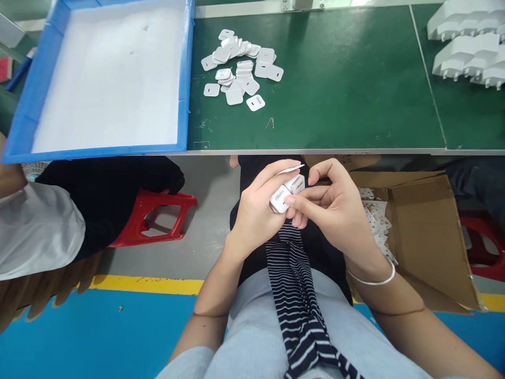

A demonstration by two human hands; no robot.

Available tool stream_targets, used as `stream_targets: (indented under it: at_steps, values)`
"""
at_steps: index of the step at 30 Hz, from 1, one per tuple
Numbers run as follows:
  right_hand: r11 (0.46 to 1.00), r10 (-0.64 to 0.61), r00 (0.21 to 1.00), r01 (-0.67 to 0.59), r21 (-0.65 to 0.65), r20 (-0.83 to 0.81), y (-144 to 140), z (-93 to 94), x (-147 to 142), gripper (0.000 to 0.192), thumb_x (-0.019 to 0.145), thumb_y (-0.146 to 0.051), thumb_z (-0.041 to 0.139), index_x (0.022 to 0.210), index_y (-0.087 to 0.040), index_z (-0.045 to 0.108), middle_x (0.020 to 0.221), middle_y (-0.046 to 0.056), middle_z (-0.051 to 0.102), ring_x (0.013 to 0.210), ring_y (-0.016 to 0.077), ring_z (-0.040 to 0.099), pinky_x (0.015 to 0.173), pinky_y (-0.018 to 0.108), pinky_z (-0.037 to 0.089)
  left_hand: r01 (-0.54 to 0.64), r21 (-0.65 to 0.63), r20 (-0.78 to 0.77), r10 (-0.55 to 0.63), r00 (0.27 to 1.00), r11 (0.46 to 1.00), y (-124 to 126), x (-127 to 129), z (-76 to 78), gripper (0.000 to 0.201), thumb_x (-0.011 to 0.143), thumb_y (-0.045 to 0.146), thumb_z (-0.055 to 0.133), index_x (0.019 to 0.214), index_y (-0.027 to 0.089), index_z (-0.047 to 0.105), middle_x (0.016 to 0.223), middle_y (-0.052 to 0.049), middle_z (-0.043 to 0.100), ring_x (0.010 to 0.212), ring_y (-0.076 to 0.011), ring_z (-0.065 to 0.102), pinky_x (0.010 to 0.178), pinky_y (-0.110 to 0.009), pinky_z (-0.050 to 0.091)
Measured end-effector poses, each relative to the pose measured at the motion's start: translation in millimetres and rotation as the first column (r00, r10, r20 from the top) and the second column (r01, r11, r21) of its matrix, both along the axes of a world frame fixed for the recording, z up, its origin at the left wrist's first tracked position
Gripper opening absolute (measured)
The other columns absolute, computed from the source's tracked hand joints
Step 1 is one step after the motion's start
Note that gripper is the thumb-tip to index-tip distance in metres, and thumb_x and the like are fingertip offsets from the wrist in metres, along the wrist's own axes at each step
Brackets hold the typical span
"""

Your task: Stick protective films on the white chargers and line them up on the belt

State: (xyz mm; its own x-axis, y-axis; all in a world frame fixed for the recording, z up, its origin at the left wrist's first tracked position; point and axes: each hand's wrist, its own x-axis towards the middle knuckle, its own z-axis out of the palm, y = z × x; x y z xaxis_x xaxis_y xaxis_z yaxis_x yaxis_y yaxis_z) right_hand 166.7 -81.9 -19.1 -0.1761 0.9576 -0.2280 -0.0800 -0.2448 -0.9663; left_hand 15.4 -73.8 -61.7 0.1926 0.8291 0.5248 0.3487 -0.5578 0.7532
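White charger [284, 192] sits pinched between both hands [300, 208], above the lap.

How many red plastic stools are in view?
2. One red stool stands on the floor at left beside a seated person; another red stool sits at the right edge, partly hidden behind the cardboard box.

Both hands, left hand [256, 210] and right hand [335, 205], pinch what looks like a white charger [284, 192].

One head-worn camera looks steeply down, close over the lap, toward the green bench [335, 95] (single view).
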Motion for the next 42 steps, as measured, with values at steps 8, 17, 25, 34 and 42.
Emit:
stream_targets:
  at_steps: [8,17,25,34,42]
  values:
    - [1.0,-0.002,1.0,0.002,0.014,0.005,-1.1,-1.9,-0.7,0.046,0.082,-0.035,0.084,0.09,-0.027,0.039,0.058,-0.008,0.071,0.044,0.0121,0.065,0.043,0.02,0.054,-0.006,-0.004,0.001,0.006,1.0,1.0,-1.3,0.6,0.0,0.027,0.092,0.01,0.066,0.118,0.017,0.07,0.13,-0.012,0.07,0.121,-0.0216,0.068,0.102,-0.037,0.06]
    - [0.998,0.004,1.0,-0.003,0.065,-0.018,-4.5,-2.1,0.8,0.043,0.083,-0.025,0.085,0.092,-0.026,0.043,0.056,-0.011,0.068,0.041,0.0081,0.058,0.041,0.017,0.048,0.022,-0.009,0.088,-0.021,0.996,1.0,-1.2,2.6,0.6,0.029,0.091,0.012,0.068,0.119,0.019,0.07,0.13,-0.012,0.071,0.121,-0.023,0.069,0.1,-0.039,0.061]
    - [0.986,-0.02,1.0,0.016,0.164,0.024,-14.9,3.3,-0.4,0.039,0.085,-0.02,0.081,0.102,-0.029,0.047,0.058,-0.009,0.068,0.043,0.0131,0.061,0.042,0.026,0.049,0.095,-0.025,0.233,-0.087,0.969,0.995,0.8,0.4,2.6,0.033,0.088,0.019,0.075,0.121,0.025,0.072,0.131,-0.009,0.071,0.121,-0.0252,0.069,0.1,-0.042,0.061]
    - [0.938,-0.105,0.948,-0.005,0.346,0.3,-21.5,3.6,-6.6,0.04,0.08,-0.018,0.083,0.105,-0.027,0.052,0.055,-0.009,0.057,0.042,0.014,0.056,0.037,0.03,0.044,0.031,-0.017,0.189,-0.028,0.982,0.999,-5.4,4.6,4.5,0.029,0.09,0.016,0.069,0.118,0.025,0.073,0.129,-0.007,0.072,0.116,-0.023,0.071,0.097,-0.04,0.061]
    - [0.897,-0.101,0.935,-0.062,0.437,0.341,-27.8,1.0,-4.6,0.043,0.082,-0.022,0.082,0.112,-0.028,0.052,0.066,-0.007,0.061,0.05,0.0136,0.06,0.045,0.03,0.052,0.084,-0.042,0.289,-0.068,0.955,0.996,-0.7,4.5,0.3,0.027,0.091,0.031,0.072,0.118,0.029,0.074,0.129,-0.006,0.072,0.117,-0.0265,0.07,0.098,-0.046,0.062]
